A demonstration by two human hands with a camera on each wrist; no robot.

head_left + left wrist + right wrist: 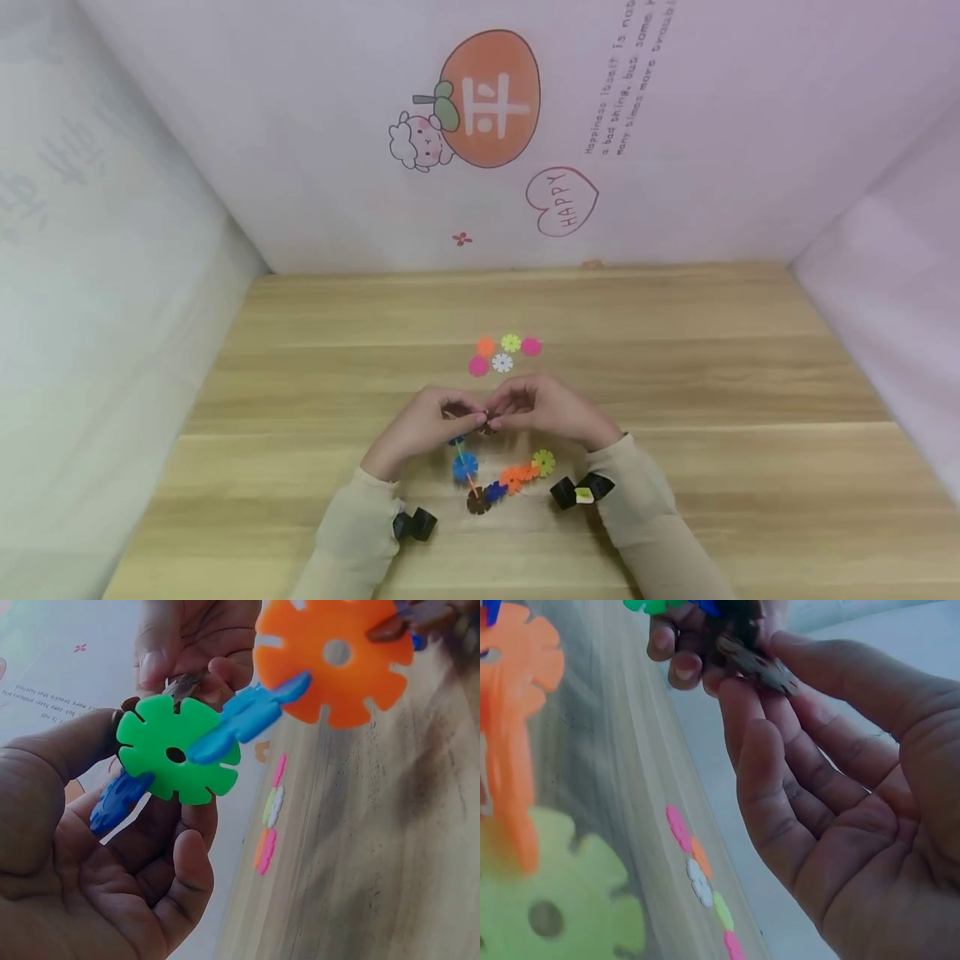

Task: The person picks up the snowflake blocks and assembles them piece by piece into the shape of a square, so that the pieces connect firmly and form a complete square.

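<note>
Both hands meet over the table at one end of a chain of notched plastic discs. My left hand (pixel 427 421) pinches a dark brown disc at that end, partly hidden behind the green disc (pixel 176 742) in the left wrist view. Between thumb and fingers, my right hand (pixel 551 408) pinches a brown disc (pixel 757 666) against the left hand's piece; how they join is hidden. From there the chain runs through a dark blue disc (pixel 120 801), a light blue disc (pixel 465 467), another brown disc (pixel 477 502) and orange discs (pixel 512 479) to a yellow-green disc (pixel 543 462).
Beyond the hands, several loose discs lie flat on the wooden table (pixel 675 350): orange (pixel 486 346), yellow (pixel 511 342), white (pixel 502 362) and two pink, one of them a pink disc (pixel 531 346). A printed cloth wall (pixel 337 208) stands behind.
</note>
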